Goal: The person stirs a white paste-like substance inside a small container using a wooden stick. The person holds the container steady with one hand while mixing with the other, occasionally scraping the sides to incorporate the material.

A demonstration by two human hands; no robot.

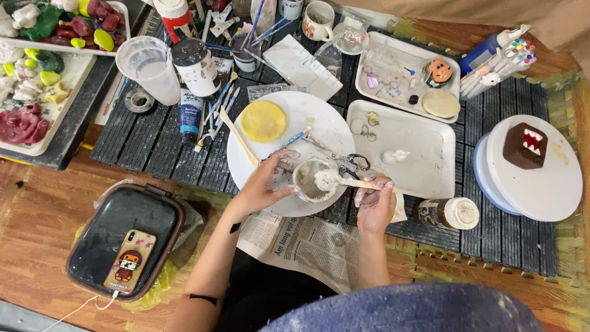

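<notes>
I see my left hand (pixel 261 184) wrapped around the side of a small white cup (pixel 312 180) of pale paste, steadying it on the round white plate (pixel 319 117) on the slatted worktop (pixel 147 141). My right hand (pixel 375 200) is clenched on a wooden stick (pixel 350 181) whose paste-laden tip rests over the cup's mouth. Scissors (pixel 350 163) lie just beside the cup, a yellow disc (pixel 263 121) farther up the plate, and a white tray (pixel 424 154) to the right.
</notes>
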